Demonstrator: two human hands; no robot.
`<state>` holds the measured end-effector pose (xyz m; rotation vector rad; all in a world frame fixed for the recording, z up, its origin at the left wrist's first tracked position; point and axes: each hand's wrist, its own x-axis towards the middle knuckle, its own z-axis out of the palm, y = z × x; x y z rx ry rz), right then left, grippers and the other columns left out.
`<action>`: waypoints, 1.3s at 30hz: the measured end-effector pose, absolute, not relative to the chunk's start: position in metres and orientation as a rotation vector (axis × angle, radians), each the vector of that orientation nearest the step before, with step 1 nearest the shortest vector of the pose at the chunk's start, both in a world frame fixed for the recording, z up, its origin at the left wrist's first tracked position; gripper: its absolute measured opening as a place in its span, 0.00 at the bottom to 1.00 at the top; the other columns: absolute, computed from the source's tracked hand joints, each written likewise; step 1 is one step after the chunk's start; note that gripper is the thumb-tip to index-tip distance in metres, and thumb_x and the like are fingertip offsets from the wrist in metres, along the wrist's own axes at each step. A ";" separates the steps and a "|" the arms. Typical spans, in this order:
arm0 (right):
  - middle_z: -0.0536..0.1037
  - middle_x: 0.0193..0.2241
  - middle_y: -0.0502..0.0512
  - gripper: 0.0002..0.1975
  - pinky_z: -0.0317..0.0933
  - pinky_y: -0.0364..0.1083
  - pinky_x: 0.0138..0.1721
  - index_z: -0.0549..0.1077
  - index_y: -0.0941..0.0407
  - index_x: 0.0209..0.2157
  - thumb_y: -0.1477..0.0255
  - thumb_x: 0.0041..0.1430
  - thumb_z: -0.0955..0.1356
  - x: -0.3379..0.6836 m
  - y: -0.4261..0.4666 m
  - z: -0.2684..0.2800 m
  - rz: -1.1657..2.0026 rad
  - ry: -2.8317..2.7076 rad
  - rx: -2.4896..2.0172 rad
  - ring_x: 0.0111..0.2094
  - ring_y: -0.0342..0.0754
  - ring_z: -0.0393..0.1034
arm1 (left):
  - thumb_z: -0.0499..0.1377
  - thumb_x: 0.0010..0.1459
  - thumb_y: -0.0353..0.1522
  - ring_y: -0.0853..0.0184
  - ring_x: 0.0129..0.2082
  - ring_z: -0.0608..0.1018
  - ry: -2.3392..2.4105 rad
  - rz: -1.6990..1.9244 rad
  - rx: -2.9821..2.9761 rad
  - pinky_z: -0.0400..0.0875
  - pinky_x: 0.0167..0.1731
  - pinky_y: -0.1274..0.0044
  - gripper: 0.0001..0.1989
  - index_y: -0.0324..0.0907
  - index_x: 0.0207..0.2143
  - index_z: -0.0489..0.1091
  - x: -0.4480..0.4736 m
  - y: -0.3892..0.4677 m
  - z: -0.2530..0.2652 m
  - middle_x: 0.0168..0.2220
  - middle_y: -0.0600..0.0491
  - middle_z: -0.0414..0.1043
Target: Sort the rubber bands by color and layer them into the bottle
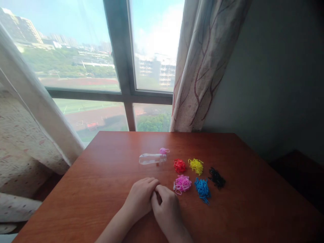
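Note:
My left hand (141, 195) and my right hand (166, 204) rest together on the brown wooden table (106, 162). Both are closed, the curled fingers meeting and partly hiding each other; no object shows in them. Just right of them lies a pile of pink rubber bands (183, 183), with a few paler loops at its left side. A blue pile (202, 189) is farther right. Behind these are a red pile (179, 165) and a yellow pile (196, 166), with a black pile (217, 178) at the far right. Beyond my hands, a clear bottle (152, 159) lies on its side.
A pink looped piece, apparently a cap (164, 151), lies by the bottle's neck. The table's far edge meets a window (130, 96) with grey frames. Patterned curtains (199, 67) hang on both sides, and a dark wall (268, 84) stands at right.

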<state>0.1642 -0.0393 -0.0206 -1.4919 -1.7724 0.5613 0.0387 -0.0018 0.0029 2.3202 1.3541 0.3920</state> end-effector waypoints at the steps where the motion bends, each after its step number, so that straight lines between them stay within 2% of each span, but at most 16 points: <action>1: 0.76 0.26 0.51 0.10 0.52 0.42 0.29 0.69 0.54 0.26 0.79 0.58 0.61 0.164 -0.039 -0.020 0.565 -1.775 -1.495 0.28 0.46 0.72 | 0.55 0.51 0.26 0.63 0.35 0.75 1.355 0.392 2.320 0.63 0.35 0.75 0.05 0.43 0.31 0.67 0.039 -0.002 0.003 0.34 0.51 0.75; 17: 0.76 0.26 0.51 0.10 0.51 0.41 0.29 0.69 0.54 0.27 0.80 0.58 0.61 0.166 -0.038 -0.021 0.565 -1.784 -1.479 0.28 0.46 0.72 | 0.55 0.51 0.27 0.65 0.34 0.76 1.360 0.358 2.287 0.64 0.33 0.78 0.05 0.43 0.31 0.67 0.038 -0.002 0.003 0.33 0.52 0.75; 39: 0.78 0.27 0.52 0.11 0.52 0.41 0.29 0.70 0.55 0.30 0.80 0.61 0.61 0.168 -0.047 -0.018 0.490 -1.884 -1.488 0.29 0.46 0.73 | 0.54 0.51 0.26 0.65 0.36 0.77 1.308 0.343 2.281 0.66 0.35 0.79 0.09 0.45 0.35 0.69 0.035 0.001 0.005 0.35 0.53 0.76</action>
